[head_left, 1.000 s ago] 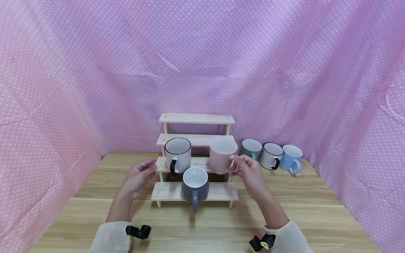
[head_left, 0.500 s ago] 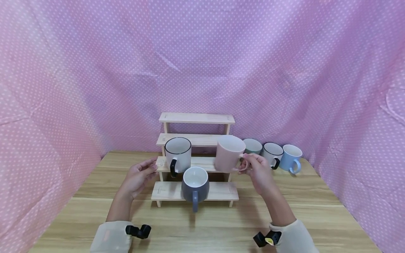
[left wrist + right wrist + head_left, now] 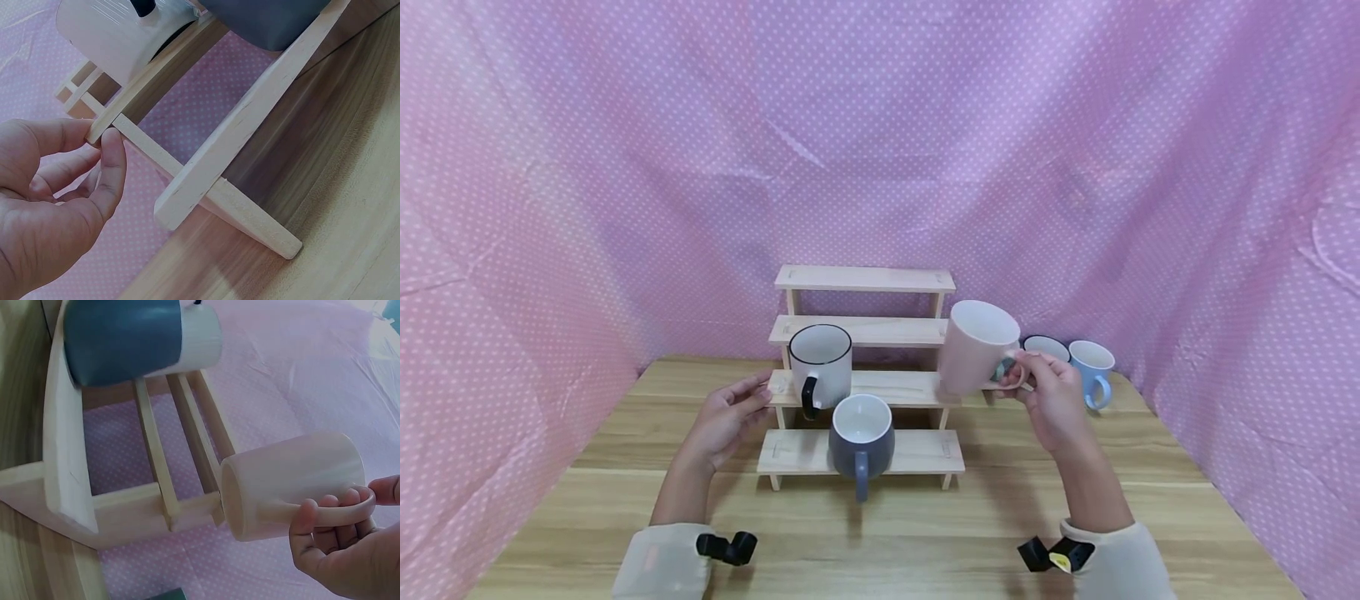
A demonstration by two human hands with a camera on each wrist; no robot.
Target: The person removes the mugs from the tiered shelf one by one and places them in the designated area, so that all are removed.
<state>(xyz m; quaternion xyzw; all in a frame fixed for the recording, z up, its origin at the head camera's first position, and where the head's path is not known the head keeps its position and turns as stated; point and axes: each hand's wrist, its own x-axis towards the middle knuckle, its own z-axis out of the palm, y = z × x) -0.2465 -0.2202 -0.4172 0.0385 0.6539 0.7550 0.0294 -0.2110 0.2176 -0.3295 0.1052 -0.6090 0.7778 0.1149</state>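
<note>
A four-tier wooden display stand (image 3: 865,278) stands mid-table. My left hand (image 3: 730,421) pinches the left end of its second-lowest board between thumb and finger, as the left wrist view shows. With my right hand (image 3: 1052,400) I grip the handle of a pale pink mug (image 3: 973,354). That mug is lifted and slightly tilted at the stand's right side; in the right wrist view its base points toward the boards. A white mug with black rim and handle (image 3: 829,377) sits on the second-lowest tier at left. On the lowest tier stands a grey-blue mug (image 3: 872,454), handle facing me.
At the back right of the wooden table (image 3: 880,542) are a light blue mug (image 3: 1082,379) and another black-rimmed white mug (image 3: 1047,345), partly covered by my right hand. A green mug there is mostly hidden behind the pink one. A pink dotted curtain (image 3: 880,150) hangs behind.
My right hand has carried the pink mug rightward and slightly up, from in front of the tiers to the stand's right side, tilting it. My left hand stays on the board.
</note>
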